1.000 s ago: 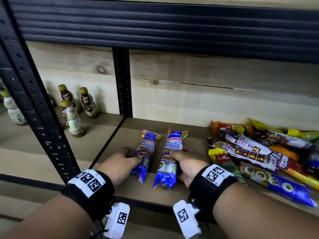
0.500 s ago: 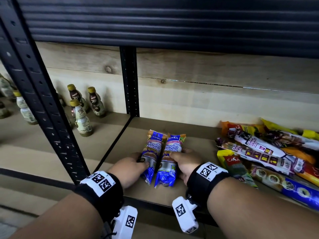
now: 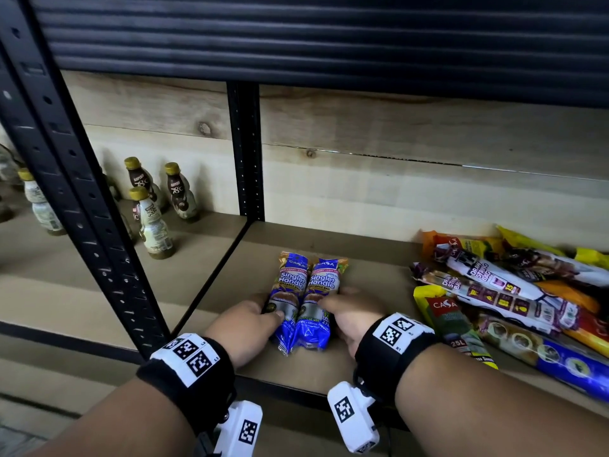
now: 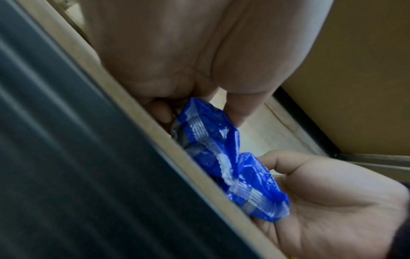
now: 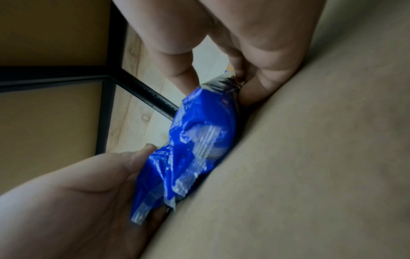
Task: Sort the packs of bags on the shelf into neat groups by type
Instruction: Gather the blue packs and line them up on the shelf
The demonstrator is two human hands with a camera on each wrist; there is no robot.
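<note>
Two blue plastic Singlet Handle garbage-bag packs (image 3: pixel 304 301), a gap apart a second ago, now touch side by side at 6 o'clock on the brown shelf board (image 3: pixel 372 258). Left hand (image 3: pixel 245 324) and right hand (image 3: pixel 354 315) each clasp one: first group formed; mixed pile of packs (image 3: pixel 514 288) at 3 o'clock remains.

2 blue packs (image 3: pixel 301 301), gold-capped bottles (image 3: pixel 155 222), black shelf frame (image 3: pixel 245 153).

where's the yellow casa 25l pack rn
In the head view, the yellow Casa 25L pack lies flat on the shelf board at the near left edge of the mixed pile, just right of the right hand.
</note>
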